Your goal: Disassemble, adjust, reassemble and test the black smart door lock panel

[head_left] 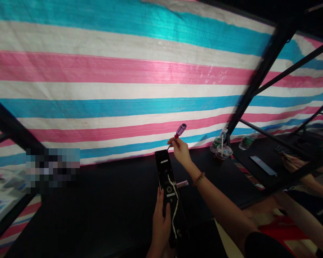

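Note:
A long black panel (163,168) with white labels and a round fitting lies on the dark table. A white cable (176,204) runs along it toward me. My left hand (161,218) rests along the panel's left edge, fingers stretched out. At the panel's far end, my right hand (181,148) grips a screwdriver (181,129) low on its shaft, the purple handle pointing up. The tip is close to the panel's far right corner; whether it touches, I cannot tell. Beside the panel, right of the round fitting, lies a small pinkish object (182,184).
A lidded plastic cup with a straw (223,152) and clear bottles (247,142) stand to the right. Farther right are a phone (263,166) and another person's hands (293,163). Black frame posts (254,84) flank the table (102,204); a striped tarp (123,79) hangs behind it.

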